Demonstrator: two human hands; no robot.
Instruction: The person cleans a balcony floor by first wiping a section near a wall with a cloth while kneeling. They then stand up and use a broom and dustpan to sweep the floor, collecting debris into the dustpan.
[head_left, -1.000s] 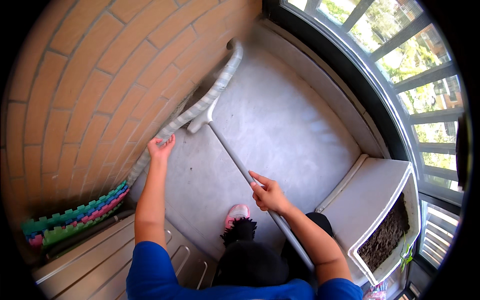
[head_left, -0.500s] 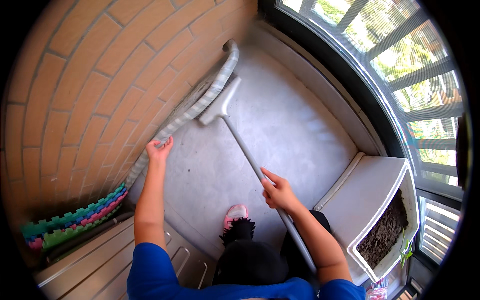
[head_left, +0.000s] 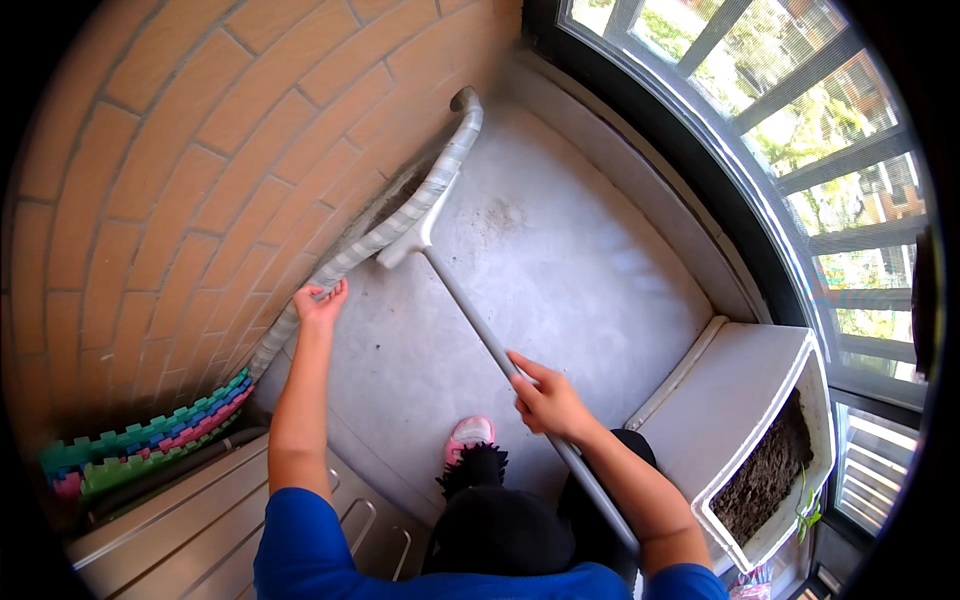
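Observation:
A long hose wrapped in grey and white striped material (head_left: pixel 408 212) runs along the foot of the brick wall and bends up at its far end. My left hand (head_left: pixel 319 302) is at its near part, palm up, with curled fingers that seem to hold it. My right hand (head_left: pixel 549 397) is wrapped round the grey handle of a broom (head_left: pixel 466 308), which slants away across the floor. The broom's white head (head_left: pixel 408 243) is against the hose, and part of it is hidden beneath. A patch of loose dirt (head_left: pixel 500 215) lies just right of the head.
Brick wall (head_left: pixel 250 120) rises on the left. Colourful foam mats (head_left: pixel 150 435) lean by a slatted metal panel (head_left: pixel 200 500). At right stands a pale planter (head_left: pixel 725 400) holding soil, below a barred window (head_left: pixel 800 130). My pink shoe (head_left: pixel 470 432) is on the grey floor (head_left: pixel 590 300).
The broom head has moved left, toward the wall and partly under the hose, uncovering the dirt patch. My right hand has shifted slightly left with the handle. My left hand has hardly moved.

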